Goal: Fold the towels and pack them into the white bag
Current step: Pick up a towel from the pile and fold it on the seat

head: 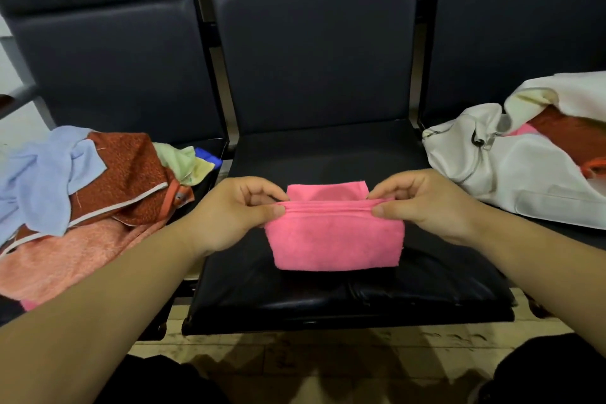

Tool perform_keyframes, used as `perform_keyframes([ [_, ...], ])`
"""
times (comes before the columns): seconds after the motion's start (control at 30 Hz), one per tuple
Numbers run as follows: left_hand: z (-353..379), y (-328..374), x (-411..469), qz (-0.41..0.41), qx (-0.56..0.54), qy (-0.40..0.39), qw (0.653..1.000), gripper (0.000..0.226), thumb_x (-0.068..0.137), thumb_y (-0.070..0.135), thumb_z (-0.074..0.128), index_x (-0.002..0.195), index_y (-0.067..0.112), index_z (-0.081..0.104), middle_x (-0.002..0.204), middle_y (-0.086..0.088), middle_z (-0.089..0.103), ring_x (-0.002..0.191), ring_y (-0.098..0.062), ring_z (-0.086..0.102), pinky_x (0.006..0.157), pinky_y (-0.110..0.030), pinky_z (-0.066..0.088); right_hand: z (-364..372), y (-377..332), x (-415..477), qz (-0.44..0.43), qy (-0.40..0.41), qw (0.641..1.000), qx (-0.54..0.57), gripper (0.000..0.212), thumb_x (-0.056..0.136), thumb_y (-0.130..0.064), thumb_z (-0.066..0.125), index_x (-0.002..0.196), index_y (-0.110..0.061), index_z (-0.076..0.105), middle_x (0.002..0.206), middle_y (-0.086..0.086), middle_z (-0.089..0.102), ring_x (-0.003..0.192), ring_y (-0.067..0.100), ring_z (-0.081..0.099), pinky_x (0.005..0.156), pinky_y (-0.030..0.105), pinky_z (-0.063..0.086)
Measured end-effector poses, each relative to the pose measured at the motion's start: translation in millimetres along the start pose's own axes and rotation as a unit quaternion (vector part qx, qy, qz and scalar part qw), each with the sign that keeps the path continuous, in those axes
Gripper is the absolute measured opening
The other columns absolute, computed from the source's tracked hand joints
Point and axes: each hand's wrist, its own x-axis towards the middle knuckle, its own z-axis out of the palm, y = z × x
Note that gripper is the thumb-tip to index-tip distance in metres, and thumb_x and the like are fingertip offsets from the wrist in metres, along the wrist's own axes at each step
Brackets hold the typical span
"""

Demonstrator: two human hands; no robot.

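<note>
A pink towel (pixel 334 239) lies partly folded on the middle black seat (pixel 328 158). My left hand (pixel 236 210) pinches the left end of its folded top edge, and my right hand (pixel 423 203) pinches the right end. The fold is raised slightly, with a back layer showing behind it. The white bag (pixel 511 171) lies open on the right seat, with rust-red and pink towels inside. A pile of unfolded towels (pixel 88 187) covers the left seat: light blue, rust-red, peach, pale yellow.
Dark padded seat backs (pixel 314 53) rise behind all three seats. Metal frame posts (pixel 226 92) separate the seats. A tiled floor (pixel 328 354) shows below the seat's front edge, and my dark-clad knees sit at the bottom corners.
</note>
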Motion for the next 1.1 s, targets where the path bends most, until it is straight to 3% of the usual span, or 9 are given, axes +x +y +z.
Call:
perform_keyframes([
  [0.17,-0.6,-14.0,38.4,-0.018,0.045,0.06,0.997,0.016,0.09,0.006,0.073,0.099,0.019,0.074,0.091,-0.007,0.077,0.092,-0.024,0.074,0.095,-0.046,0.057,-3.0,11.6,35.3,0.028,0.047,0.998,0.022,0.02,0.079,-0.002,0.083,0.093,-0.016,0.078,0.089,0.011,0.076,0.082,0.02,0.071,0.087,0.036,0.056],
  [0.3,-1.4,-29.9,75.4,-0.041,0.068,0.084,0.993,0.016,0.092,0.012,0.073,0.102,0.025,0.071,0.085,-0.003,0.077,0.089,-0.024,0.074,0.093,-0.046,0.057,-3.8,29.5,70.9,0.048,0.083,0.995,-0.004,0.022,0.078,-0.007,0.085,0.093,-0.021,0.076,0.083,0.003,0.076,0.079,0.014,0.072,0.085,0.034,0.055],
  [0.5,2.7,-60.0,125.6,-0.061,0.106,0.103,0.987,0.016,0.092,0.017,0.072,0.103,0.028,0.068,0.079,0.0,0.075,0.077,-0.008,0.07,0.083,-0.026,0.049,-4.2,61.5,118.7,0.086,0.096,0.991,-0.04,0.023,0.076,-0.015,0.087,0.091,-0.026,0.074,0.081,-0.003,0.077,0.072,0.003,0.07,0.073,0.024,0.048],
  [0.7,16.7,-95.3,152.6,-0.079,0.145,0.153,0.974,0.018,0.094,0.026,0.071,0.109,0.029,0.061,0.069,0.004,0.07,0.07,-0.007,0.065,0.073,-0.025,0.044,-3.3,94.4,145.4,0.105,0.118,0.985,-0.066,0.02,0.079,-0.017,0.085,0.089,-0.026,0.072,0.083,-0.004,0.077,0.069,-0.001,0.068,0.072,0.024,0.048],
  [0.8,21.1,-102.2,155.5,-0.073,0.181,0.178,0.964,0.022,0.097,0.027,0.066,0.116,0.027,0.057,0.074,0.003,0.07,0.076,-0.008,0.066,0.074,-0.023,0.046,-2.8,104.1,149.3,0.109,0.155,0.98,-0.059,0.014,0.082,-0.023,0.083,0.09,-0.027,0.072,0.09,-0.007,0.076,0.077,0.001,0.069,0.08,0.031,0.054],
  [0.9,23.4,-98.7,150.9,-0.079,0.2,0.202,0.955,0.028,0.098,0.028,0.063,0.124,0.023,0.055,0.082,0.008,0.068,0.08,-0.004,0.063,0.072,-0.017,0.043,-7.7,101.3,146.1,0.105,0.172,0.977,-0.073,0.021,0.082,-0.033,0.082,0.099,-0.029,0.071,0.098,-0.011,0.074,0.094,0.005,0.069,0.089,0.029,0.052],
  [1.0,25.2,-92.2,141.3,-0.069,0.236,0.197,0.949,0.03,0.097,0.029,0.064,0.125,0.026,0.055,0.095,0.01,0.064,0.083,-0.004,0.061,0.077,-0.022,0.047,-15.2,90.2,136.3,0.077,0.176,0.972,-0.132,0.023,0.084,-0.032,0.08,0.102,-0.029,0.067,0.102,-0.013,0.069,0.096,0.002,0.065,0.085,0.022,0.048],
  [1.1,29.5,-81.2,124.8,-0.007,0.268,0.143,0.953,0.026,0.095,0.026,0.066,0.12,0.03,0.06,0.098,0.013,0.059,0.086,-0.001,0.059,0.082,-0.022,0.047,-12.4,78.4,116.5,0.025,0.124,0.972,-0.2,0.023,0.082,-0.021,0.079,0.092,-0.037,0.065,0.096,-0.014,0.069,0.088,-0.001,0.066,0.078,0.016,0.048],
])
